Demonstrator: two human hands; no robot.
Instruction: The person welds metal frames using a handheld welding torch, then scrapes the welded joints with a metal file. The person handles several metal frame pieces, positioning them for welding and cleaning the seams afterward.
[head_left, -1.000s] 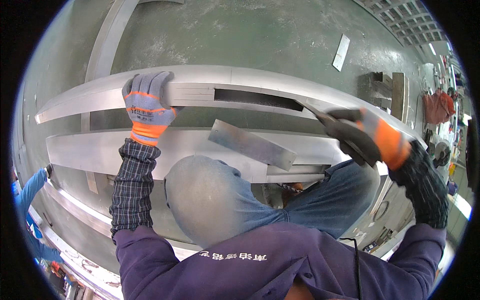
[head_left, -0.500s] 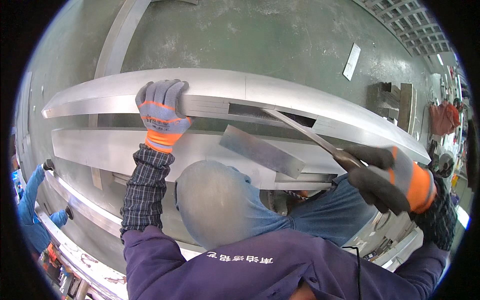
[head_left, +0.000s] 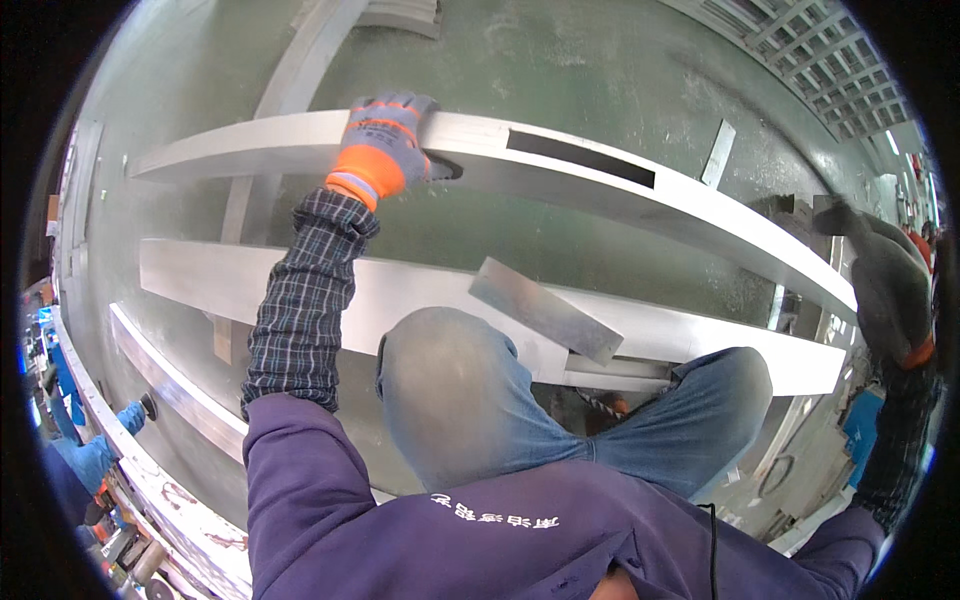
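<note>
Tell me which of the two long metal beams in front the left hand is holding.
The farther beam, with its dark slot uncovered; the left hand grips its edge. The nearer beam bears a flat metal plate.

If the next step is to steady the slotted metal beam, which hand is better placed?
Probably left: the left hand grips the slotted beam, left of its slot. The right hand is near the picture's right edge, away from the slot.
</note>
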